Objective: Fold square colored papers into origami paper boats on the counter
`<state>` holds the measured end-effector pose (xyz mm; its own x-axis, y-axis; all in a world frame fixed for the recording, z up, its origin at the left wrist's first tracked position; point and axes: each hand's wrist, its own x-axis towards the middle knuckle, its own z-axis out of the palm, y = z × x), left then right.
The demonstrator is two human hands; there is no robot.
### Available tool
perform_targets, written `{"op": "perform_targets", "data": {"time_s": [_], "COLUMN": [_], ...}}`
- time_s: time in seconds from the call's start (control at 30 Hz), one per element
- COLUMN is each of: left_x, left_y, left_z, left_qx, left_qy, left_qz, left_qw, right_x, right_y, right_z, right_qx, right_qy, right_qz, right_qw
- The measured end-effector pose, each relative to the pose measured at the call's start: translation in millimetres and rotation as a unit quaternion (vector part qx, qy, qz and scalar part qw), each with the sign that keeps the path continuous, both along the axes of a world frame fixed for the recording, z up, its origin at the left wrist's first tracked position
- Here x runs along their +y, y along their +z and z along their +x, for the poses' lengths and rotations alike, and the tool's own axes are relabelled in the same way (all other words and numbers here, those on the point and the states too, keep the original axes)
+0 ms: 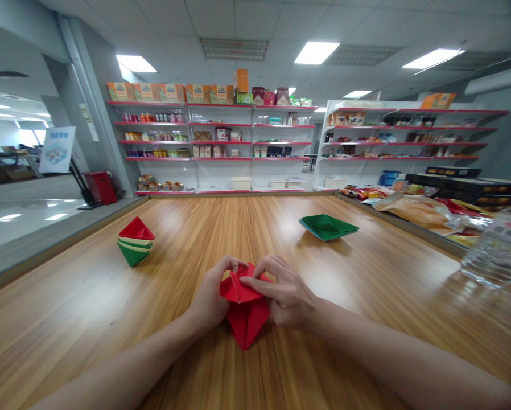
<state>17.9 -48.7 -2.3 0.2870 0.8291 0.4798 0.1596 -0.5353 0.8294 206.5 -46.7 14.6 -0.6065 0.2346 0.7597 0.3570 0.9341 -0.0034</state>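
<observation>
A partly folded piece of red origami paper (pixel 247 319) lies on the wooden table in front of me, its lower corner pointing toward me. My left hand (pixel 213 293) is closed on its left edge, thumb on top near a raised crease. From the other side, my right hand (pixel 285 290) grips the paper, with the fingers pressing on the upper flap. Part of the paper is hidden under both hands. To the left stands a nested stack of folded paper boats (pixel 136 240), red at the top and green at the bottom. Some green paper sheets (pixel 329 226) rest at the right.
A clear plastic bottle (pixel 497 250) is at the table's right side. Beyond the raised right edge lie packaged snacks (pixel 426 213) and black boxes (pixel 464 185). Shelves with goods (pixel 221 134) stand behind the wooden table (pixel 187 222).
</observation>
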Motion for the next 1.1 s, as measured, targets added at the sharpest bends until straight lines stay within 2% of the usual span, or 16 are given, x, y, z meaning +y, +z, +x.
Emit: {"op": "perform_targets", "data": {"time_s": [0.2,0.37,0.43,0.53,0.57,0.63,0.7,0.77,0.8,0.83,0.87,0.93,1.0,1.03,1.1], "left_x": [-3,-5,-4,-3,-4,-5,-8,-8,-7,-5,-3,4,9,11,11], "left_y": [4.3,6.2,4.7,2.9,3.0,4.3,6.1,6.6,6.0,4.7,3.0,-1.0,-3.8,-4.2,-3.0], "left_z": [1,3,3,-1,-3,-5,-6,-4,-3,-2,-2,-1,-1,-2,-1], "left_qx": [0.006,0.056,0.053,-0.033,-0.065,-0.1,-0.086,-0.047,-0.028,-0.012,0.001,0.025,0.061,0.079,0.106], "left_qy": [-0.008,-0.021,-0.024,-0.061,-0.075,-0.089,-0.089,-0.081,-0.075,-0.066,-0.05,-0.007,0.045,0.067,0.083], "left_qz": [0.013,0.022,0.02,0.004,-0.004,-0.012,-0.002,0.009,0.004,-0.006,-0.019,-0.032,-0.015,0.001,0.036], "left_qw": [1.0,0.998,0.998,0.998,0.995,0.991,0.992,0.996,0.997,0.998,0.999,0.999,0.997,0.995,0.99], "right_x": [-9,-16,-17,-15,-14,-8,0,9,13,16,19,21,19,17,11], "right_y": [5,2,2,7,8,9,4,-5,-10,-14,-18,-20,-17,-15,-11], "right_z": [-2,-5,-7,-10,-11,-11,-11,-9,-8,-7,-6,-4,-2,-2,-3], "right_qx": [-0.06,-0.043,-0.008,0.126,0.184,0.285,0.337,0.332,0.317,0.311,0.308,0.325,0.341,0.338,0.3], "right_qy": [0.022,0.038,0.053,0.034,0.015,-0.024,-0.032,-0.021,-0.02,-0.031,-0.047,-0.106,-0.145,-0.137,-0.076], "right_qz": [0.009,0.004,-0.029,-0.14,-0.189,-0.308,-0.453,-0.592,-0.628,-0.633,-0.615,-0.523,-0.413,-0.383,-0.391], "right_qw": [0.998,0.998,0.998,0.982,0.964,0.907,0.825,0.734,0.711,0.709,0.724,0.781,0.832,0.849,0.866]}}
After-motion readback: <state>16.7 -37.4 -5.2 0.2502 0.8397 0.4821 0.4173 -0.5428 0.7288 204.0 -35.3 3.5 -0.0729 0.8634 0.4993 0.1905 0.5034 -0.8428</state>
